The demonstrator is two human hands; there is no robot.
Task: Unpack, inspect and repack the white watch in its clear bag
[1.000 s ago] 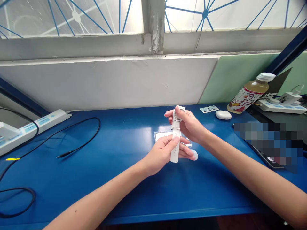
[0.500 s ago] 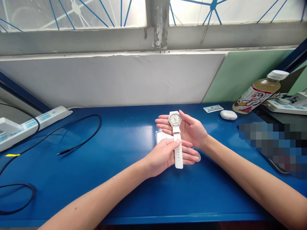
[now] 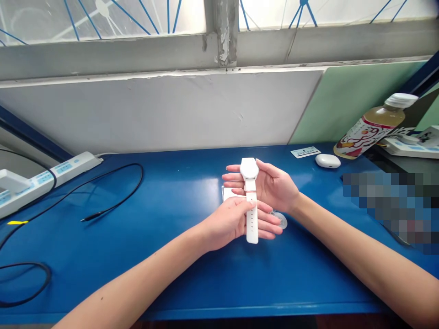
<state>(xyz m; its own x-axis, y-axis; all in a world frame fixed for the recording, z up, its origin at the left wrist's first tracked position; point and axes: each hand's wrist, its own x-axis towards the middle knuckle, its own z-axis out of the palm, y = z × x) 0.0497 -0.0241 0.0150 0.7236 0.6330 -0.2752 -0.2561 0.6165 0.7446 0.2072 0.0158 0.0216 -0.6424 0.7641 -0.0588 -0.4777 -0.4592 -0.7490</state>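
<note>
A white wristwatch point(image 3: 252, 214) stretches lengthwise between my two hands, its case at the far end and its holed strap hanging toward me. The dial is washed out white. My left hand point(image 3: 228, 224) pinches the strap, thumb on top and straight fingers behind it. Palm up, my right hand point(image 3: 279, 187) holds the case, with fingers passing behind it and the thumb against its right edge. A white, flat object point(image 3: 228, 194) lies partly hidden behind my left hand. Beside its fingertips is a clear round piece point(image 3: 281, 220).
On the blue desk point(image 3: 185, 283), a power strip point(image 3: 73, 164) and black cable point(image 3: 109, 208) lie at left. A white earbud case point(image 3: 328, 161), a card point(image 3: 305, 152) and a tilted drink bottle point(image 3: 372, 130) are at back right. A blurred-out area covers the right side.
The watch has tipped slightly, and its dial, readable before, now shows plain white. Its strap end has shifted a little left. More of the clear round piece shows. Both hands keep their hold.
</note>
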